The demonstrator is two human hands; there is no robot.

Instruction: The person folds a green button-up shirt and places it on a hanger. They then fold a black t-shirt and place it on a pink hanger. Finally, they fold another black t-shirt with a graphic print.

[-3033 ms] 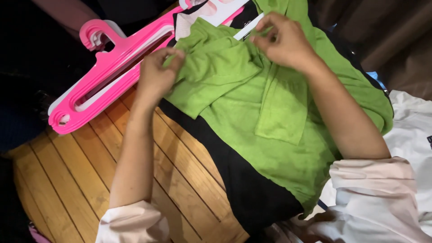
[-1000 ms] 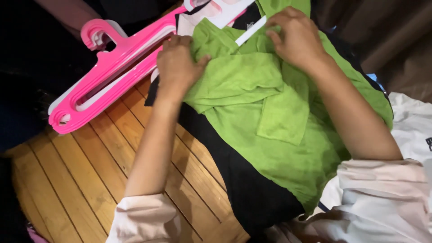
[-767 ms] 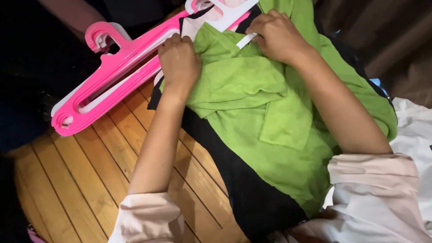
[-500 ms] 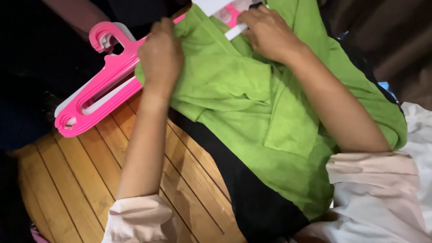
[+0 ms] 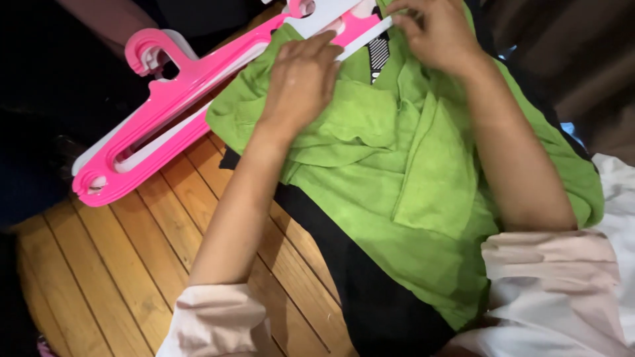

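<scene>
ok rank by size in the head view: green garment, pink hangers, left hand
1. green garment, largest
2. pink hangers, long stack, partly hidden under the garment
3. left hand, smallest

Bare wooden floor [image 5: 99,264] lay open left of the left hand [image 5: 301,82]; pink hangers [image 5: 165,112] blocked the upper left, the green garment [image 5: 410,198] the right.
</scene>
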